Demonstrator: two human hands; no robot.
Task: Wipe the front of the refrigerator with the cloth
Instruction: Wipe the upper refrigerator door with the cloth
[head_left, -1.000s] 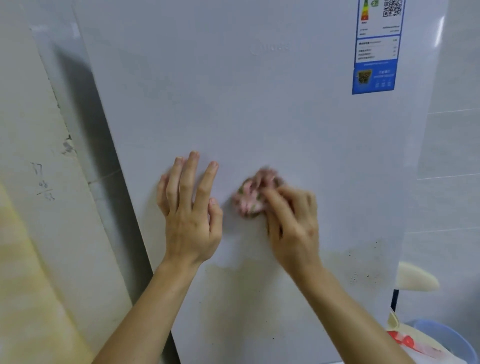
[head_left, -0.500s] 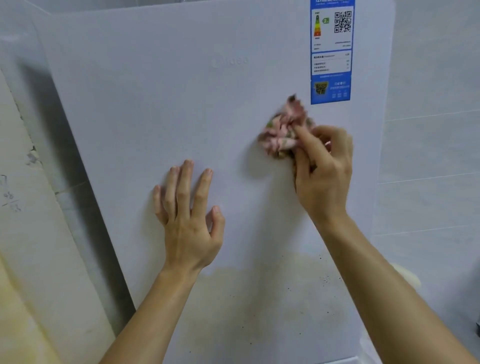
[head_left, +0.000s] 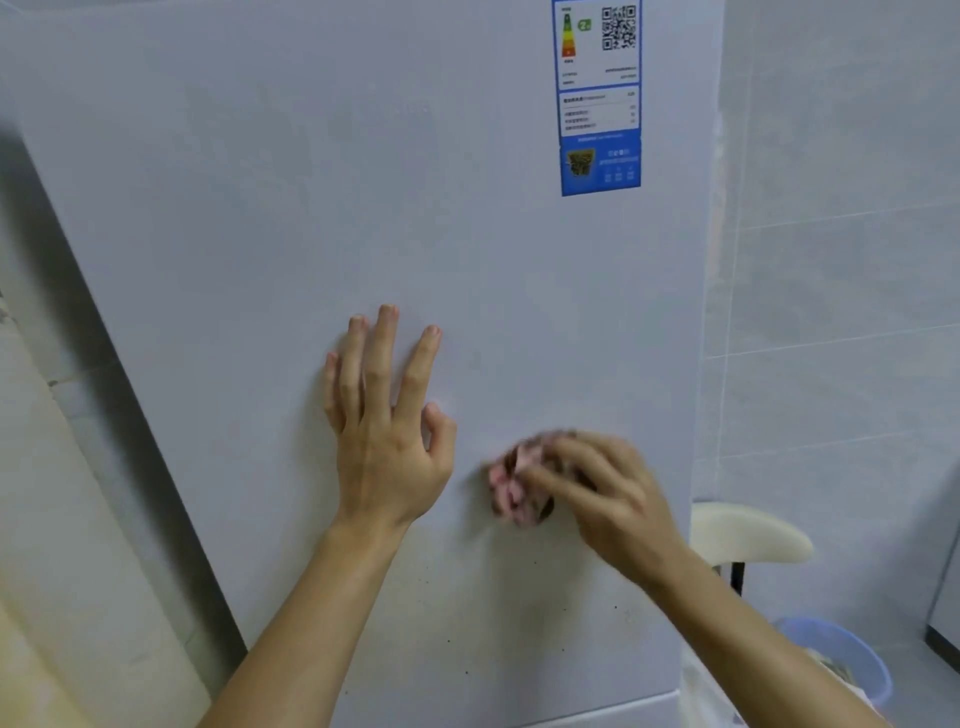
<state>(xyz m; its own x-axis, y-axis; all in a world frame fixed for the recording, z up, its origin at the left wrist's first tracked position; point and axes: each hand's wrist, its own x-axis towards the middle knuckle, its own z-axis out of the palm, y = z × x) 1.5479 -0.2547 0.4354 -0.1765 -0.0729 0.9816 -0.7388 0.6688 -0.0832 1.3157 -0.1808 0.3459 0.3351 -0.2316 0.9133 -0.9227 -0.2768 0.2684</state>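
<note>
The white refrigerator door fills most of the view. My left hand lies flat against it with fingers spread and pointing up. To its right, my right hand grips a crumpled pink patterned cloth and holds it against the door; both are blurred by motion. The lower part of the door below my hands looks yellowish and speckled with dark spots.
A blue-and-white energy label sticks to the door's upper right. A grey tiled wall stands to the right, with a cream seat edge and a blue bucket below it. A pale wall lies to the left.
My right hand swept the cloth up to just below the label, then back down to the level of my left wrist. My left hand stayed pressed on the door.
</note>
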